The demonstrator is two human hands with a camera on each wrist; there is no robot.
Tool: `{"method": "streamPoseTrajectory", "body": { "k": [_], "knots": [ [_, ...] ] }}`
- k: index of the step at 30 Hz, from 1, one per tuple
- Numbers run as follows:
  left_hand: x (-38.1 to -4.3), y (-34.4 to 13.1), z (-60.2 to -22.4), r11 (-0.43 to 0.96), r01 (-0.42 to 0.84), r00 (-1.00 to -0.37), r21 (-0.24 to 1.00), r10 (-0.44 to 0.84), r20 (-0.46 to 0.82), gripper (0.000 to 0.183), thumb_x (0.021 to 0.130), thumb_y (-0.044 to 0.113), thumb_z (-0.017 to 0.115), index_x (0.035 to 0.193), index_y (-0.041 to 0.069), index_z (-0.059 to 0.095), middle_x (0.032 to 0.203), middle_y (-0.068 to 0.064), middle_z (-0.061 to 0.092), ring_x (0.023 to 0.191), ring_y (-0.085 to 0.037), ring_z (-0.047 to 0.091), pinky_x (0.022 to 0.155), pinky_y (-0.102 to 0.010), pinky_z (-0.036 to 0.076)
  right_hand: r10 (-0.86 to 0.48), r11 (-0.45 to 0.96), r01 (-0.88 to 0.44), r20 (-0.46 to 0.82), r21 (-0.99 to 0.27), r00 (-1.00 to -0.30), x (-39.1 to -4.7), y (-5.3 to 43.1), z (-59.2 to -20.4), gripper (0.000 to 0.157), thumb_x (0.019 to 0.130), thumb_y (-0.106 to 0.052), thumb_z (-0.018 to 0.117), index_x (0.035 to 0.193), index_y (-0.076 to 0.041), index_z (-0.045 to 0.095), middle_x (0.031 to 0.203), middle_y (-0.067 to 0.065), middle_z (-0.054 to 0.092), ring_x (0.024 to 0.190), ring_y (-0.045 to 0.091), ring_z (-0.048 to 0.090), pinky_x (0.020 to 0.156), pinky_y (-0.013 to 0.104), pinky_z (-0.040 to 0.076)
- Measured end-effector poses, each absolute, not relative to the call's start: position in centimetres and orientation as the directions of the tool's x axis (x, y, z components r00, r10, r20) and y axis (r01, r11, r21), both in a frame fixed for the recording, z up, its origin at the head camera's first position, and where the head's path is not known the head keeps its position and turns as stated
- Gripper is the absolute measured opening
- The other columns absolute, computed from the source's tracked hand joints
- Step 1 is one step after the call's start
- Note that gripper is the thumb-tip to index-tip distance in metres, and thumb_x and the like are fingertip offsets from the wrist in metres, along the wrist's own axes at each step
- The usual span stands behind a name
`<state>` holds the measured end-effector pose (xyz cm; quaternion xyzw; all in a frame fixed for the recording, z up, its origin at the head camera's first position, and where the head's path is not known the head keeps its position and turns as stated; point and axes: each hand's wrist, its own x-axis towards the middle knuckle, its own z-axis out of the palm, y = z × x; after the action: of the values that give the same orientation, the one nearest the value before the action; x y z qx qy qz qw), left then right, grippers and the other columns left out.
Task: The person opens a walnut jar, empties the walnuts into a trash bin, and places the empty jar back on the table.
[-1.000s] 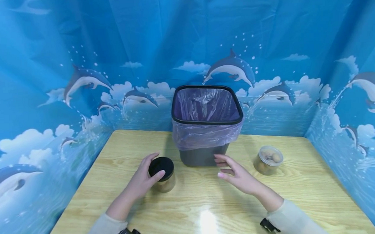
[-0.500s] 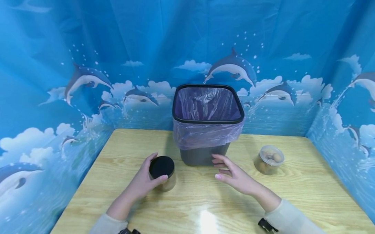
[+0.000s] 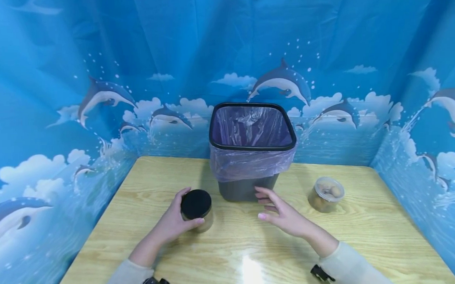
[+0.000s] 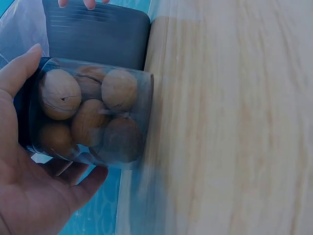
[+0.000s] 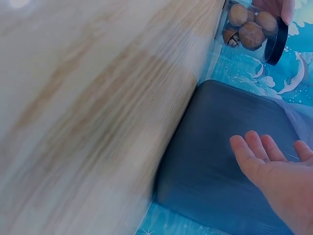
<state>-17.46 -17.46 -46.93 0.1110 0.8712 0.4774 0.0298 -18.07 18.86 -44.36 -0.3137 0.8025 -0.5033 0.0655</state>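
On the table (image 3: 231, 246), clear, black-lidded jar (image 3: 198, 208); brown nuts (image 4: 89, 121) within; left grip (image 3: 174, 221) pinching it; right grip (image 3: 284, 217) spread.

On my head feed, the left hand (image 3: 174, 222) covered part of the jar (image 3: 205, 224), and I couldn't make out the contents. The right hand (image 3: 284, 218) hid some of the bin (image 3: 234, 192) near its base, and the liner (image 3: 251, 164) masked its upper outside. Both sleeves (image 3: 123, 279) ran off the bottom edge. The left wrist feed cropped the left hand; the right wrist feed cropped the right and blurred the table (image 5: 88, 122).
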Motion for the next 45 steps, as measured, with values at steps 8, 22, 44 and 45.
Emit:
{"method": "streamPoseTrajectory", "body": {
  "k": [8, 22, 44, 45],
  "knots": [
    [-17.6, -17.5, -47.0, 0.53, 0.164, -0.974, 0.832, 0.218, 0.053, 0.102, 0.08, 0.042, 0.085, 0.156, 0.012, 0.023, 0.152, -0.026, 0.038, 0.135, -0.046, 0.042, 0.106, -0.063, 0.037, -0.583, 0.296, -0.435, 0.2, -0.85, -0.788, -17.8, 18.2, -44.1, 0.075, 0.096, -0.012, 0.066, 0.158, -0.009, 0.022, 0.149, 0.03, 0.037, 0.132, 0.05, 0.043, 0.107, 0.061, 0.036],
    [-17.4, -17.2, -46.3, 0.612, 0.144, -0.982, 0.777, 0.186, 0.035, 0.102, 0.076, 0.05, 0.085, 0.154, 0.014, 0.03, 0.149, -0.024, 0.044, 0.129, -0.045, 0.05, 0.101, -0.06, 0.044, -0.599, 0.249, -0.428, 0.209, -0.869, -0.773, -17.9, 17.4, -44.2, 0.077, 0.096, -0.013, 0.067, 0.158, -0.009, 0.021, 0.148, 0.031, 0.037, 0.132, 0.052, 0.043, 0.106, 0.059, 0.039],
    [-17.2, -16.4, -46.9, 0.577, 0.164, -0.984, 0.8, 0.152, 0.092, 0.099, 0.072, 0.047, 0.089, 0.15, 0.014, 0.037, 0.143, -0.02, 0.052, 0.123, -0.038, 0.056, 0.097, -0.054, 0.049, -0.616, 0.224, -0.415, 0.202, -0.882, -0.761, -18.2, 15.8, -44.6, 0.076, 0.097, -0.017, 0.067, 0.158, -0.011, 0.022, 0.148, 0.03, 0.036, 0.132, 0.05, 0.043, 0.106, 0.063, 0.037],
    [-17.2, -16.4, -46.8, 0.572, 0.166, -0.984, 0.803, 0.154, 0.094, 0.098, 0.072, 0.047, 0.089, 0.15, 0.014, 0.037, 0.143, -0.019, 0.052, 0.124, -0.038, 0.056, 0.098, -0.054, 0.049, -0.617, 0.221, -0.414, 0.202, -0.883, -0.761, -18.2, 15.8, -44.6, 0.076, 0.097, -0.017, 0.067, 0.158, -0.011, 0.022, 0.148, 0.03, 0.036, 0.132, 0.05, 0.043, 0.106, 0.063, 0.037]
  ]
}}
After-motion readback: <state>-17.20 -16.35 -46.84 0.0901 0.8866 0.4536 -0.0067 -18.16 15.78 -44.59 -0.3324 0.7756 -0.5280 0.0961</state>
